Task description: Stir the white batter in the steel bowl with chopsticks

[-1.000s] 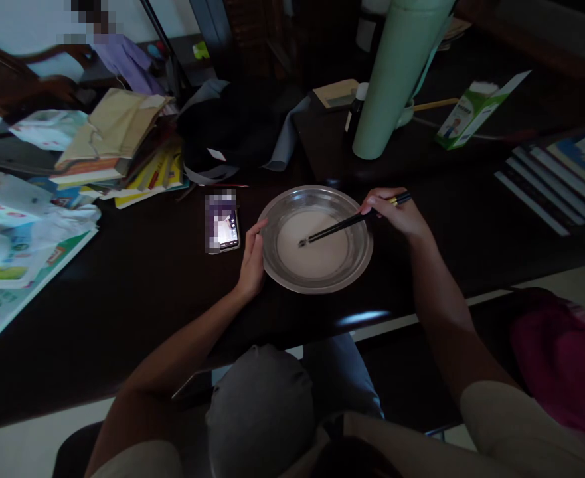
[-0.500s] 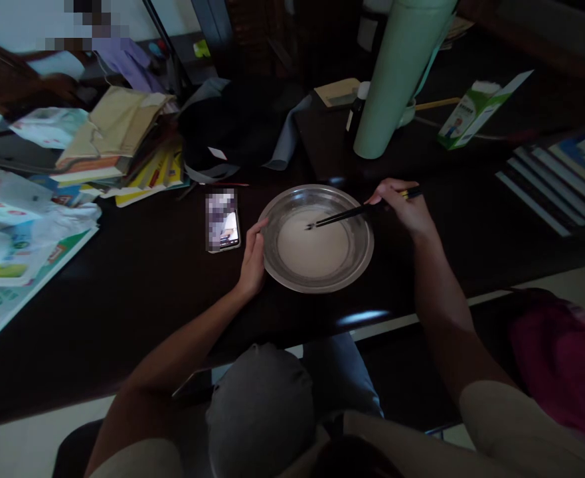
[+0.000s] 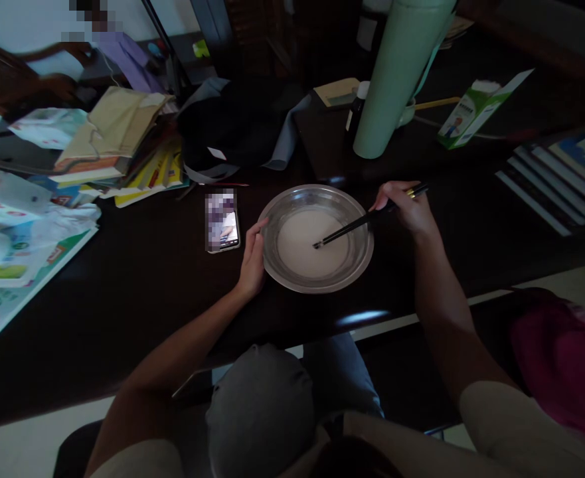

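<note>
A wide metal bowl [image 3: 317,284] sits on the dark table with a pale, milky mixture [image 3: 305,232] in it. My left hand [image 3: 253,261] holds the bowl's left side, fingers along the outside of the rim. Beyond the bowl's right rim, my right hand [image 3: 408,207] is closed around a pair of black chopsticks [image 3: 346,228] with gold bands. Their tips are together and dip into the mixture near the middle of the bowl. Left of the bowl lies a phone [image 3: 230,229] with its screen lit.
At the back stand a tall green cylinder [image 3: 396,79], a small dark bottle [image 3: 356,109] and a green-white carton [image 3: 469,113]. A black bag [image 3: 237,133] lies behind the phone. Books and papers [image 3: 107,133] pile up on the left; more books [image 3: 551,186] lie right. Someone in purple [image 3: 130,60] is far left.
The chopsticks' tips have moved toward me and slightly right through the mixture, with my right hand shifting a little. My left hand and the bowl have stayed in place.
</note>
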The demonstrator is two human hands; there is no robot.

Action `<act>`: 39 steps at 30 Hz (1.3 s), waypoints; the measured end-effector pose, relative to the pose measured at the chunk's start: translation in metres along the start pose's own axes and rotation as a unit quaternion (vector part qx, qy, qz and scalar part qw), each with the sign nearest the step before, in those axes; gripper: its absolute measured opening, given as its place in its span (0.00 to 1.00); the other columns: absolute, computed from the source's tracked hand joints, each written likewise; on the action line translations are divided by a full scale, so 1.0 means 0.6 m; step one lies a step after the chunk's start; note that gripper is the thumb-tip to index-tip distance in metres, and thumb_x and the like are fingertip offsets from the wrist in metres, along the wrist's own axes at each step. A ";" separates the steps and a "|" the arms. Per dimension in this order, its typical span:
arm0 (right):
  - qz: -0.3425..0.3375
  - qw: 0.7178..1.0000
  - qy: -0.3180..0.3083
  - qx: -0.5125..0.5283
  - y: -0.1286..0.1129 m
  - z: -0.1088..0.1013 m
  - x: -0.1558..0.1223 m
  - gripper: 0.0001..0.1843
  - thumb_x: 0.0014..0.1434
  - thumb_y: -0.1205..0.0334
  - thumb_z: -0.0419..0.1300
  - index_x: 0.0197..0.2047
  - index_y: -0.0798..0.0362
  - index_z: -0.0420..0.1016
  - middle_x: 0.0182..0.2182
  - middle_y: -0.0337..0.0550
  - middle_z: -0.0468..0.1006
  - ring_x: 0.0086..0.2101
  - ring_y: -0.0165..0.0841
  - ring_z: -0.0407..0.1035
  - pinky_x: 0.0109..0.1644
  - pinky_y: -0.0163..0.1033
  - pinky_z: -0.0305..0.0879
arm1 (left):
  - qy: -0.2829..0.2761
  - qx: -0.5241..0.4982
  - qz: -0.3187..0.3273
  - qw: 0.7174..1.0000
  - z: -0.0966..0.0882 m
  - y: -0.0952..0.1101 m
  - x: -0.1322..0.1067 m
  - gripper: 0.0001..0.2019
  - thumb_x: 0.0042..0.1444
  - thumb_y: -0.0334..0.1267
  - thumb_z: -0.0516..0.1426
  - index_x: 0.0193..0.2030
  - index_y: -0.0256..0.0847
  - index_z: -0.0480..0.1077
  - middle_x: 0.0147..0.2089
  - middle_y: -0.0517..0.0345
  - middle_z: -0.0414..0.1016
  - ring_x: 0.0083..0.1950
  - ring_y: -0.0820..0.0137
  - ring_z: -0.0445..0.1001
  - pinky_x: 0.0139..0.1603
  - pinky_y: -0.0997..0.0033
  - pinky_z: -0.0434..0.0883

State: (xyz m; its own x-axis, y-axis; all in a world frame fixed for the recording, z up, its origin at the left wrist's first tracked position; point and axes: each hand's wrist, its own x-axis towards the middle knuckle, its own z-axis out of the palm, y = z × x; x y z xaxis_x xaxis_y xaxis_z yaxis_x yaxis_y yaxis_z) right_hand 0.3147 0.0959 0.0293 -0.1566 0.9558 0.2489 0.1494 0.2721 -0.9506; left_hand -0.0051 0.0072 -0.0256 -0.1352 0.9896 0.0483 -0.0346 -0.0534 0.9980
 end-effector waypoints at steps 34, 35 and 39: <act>0.011 1.000 0.021 -0.007 0.004 -0.003 0.001 0.24 0.58 0.39 0.63 0.20 0.48 0.78 0.21 0.40 0.77 0.25 0.32 0.71 0.29 0.40 0.61 | -0.004 -0.009 -0.008 1.000 -0.001 0.002 0.001 0.28 0.61 0.66 0.53 0.59 0.50 0.67 0.64 0.53 0.71 0.65 0.60 0.70 0.68 0.53 0.65; 0.011 1.000 0.007 -0.005 0.002 -0.002 0.000 0.25 0.57 0.39 0.63 0.20 0.48 0.78 0.20 0.40 0.77 0.25 0.32 0.71 0.29 0.40 0.61 | -0.006 -0.010 -0.007 1.000 -0.001 0.002 0.001 0.28 0.61 0.66 0.53 0.59 0.50 0.67 0.63 0.53 0.72 0.64 0.60 0.70 0.68 0.53 0.66; 0.007 0.997 -0.066 -0.040 -0.002 0.009 -0.001 0.23 0.57 0.39 0.64 0.25 0.48 0.81 0.24 0.39 0.80 0.25 0.29 0.68 0.28 0.38 0.57 | -0.006 -0.011 -0.002 1.000 -0.001 0.001 0.000 0.27 0.62 0.65 0.52 0.60 0.51 0.66 0.63 0.53 0.72 0.63 0.60 0.71 0.66 0.54 0.67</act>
State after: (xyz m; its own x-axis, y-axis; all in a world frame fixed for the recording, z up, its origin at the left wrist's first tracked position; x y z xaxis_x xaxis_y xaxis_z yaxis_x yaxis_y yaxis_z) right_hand 0.3096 0.0947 0.0293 -0.2813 0.9376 0.2046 0.2297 0.2728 -0.9343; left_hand -0.0056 0.0074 -0.0249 -0.1232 0.9914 0.0448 -0.0577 -0.0523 0.9970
